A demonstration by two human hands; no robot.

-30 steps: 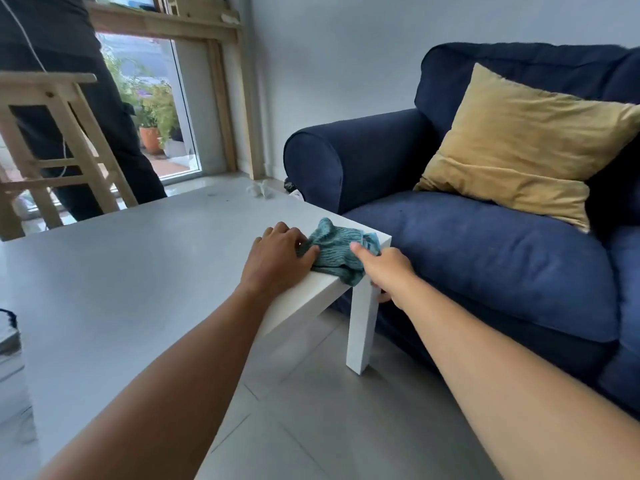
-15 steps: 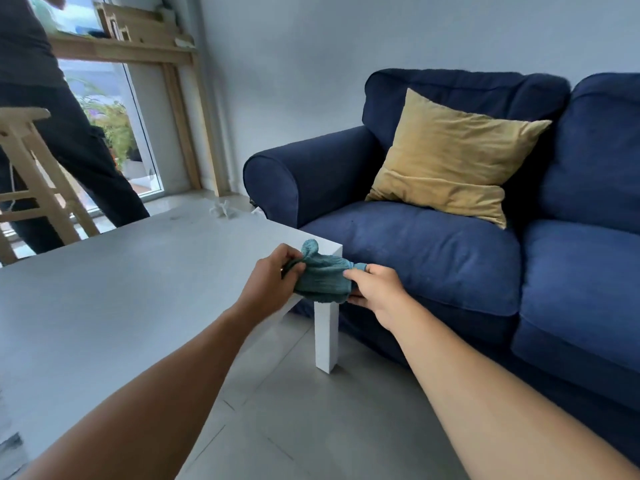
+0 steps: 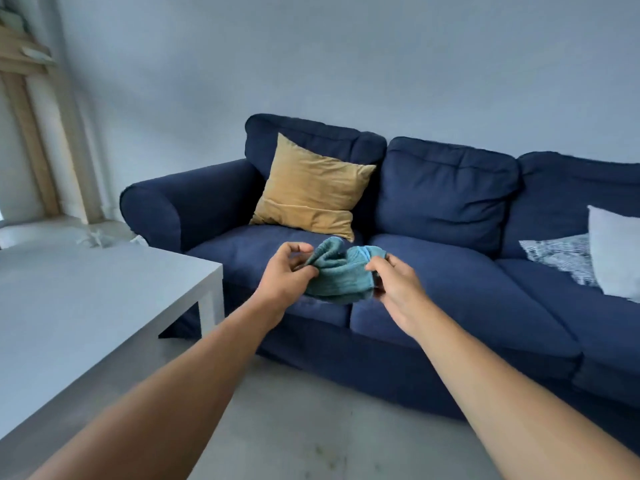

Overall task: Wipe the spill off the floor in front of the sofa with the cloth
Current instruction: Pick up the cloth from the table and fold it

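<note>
The teal cloth (image 3: 337, 275) hangs bunched in the air before the sofa (image 3: 433, 271), pinched at its left edge by the left hand (image 3: 284, 277) and at its right edge by the right hand (image 3: 398, 289), both closed on it. On the sofa rest a mustard cushion (image 3: 311, 192), a white pillow (image 3: 614, 252) and a patterned one (image 3: 557, 256); a white table (image 3: 86, 306) stands left on the grey floor (image 3: 294, 427), faintly speckled near the bottom edge.

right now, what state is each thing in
cloth: bunched, held in the air in front of the sofa
left hand: pinching the cloth's left edge
right hand: gripping the cloth's right edge
yellow cushion: upright against the sofa back
white cushion: leaning at the right end
floor: faint specks, not yet wiped
</note>
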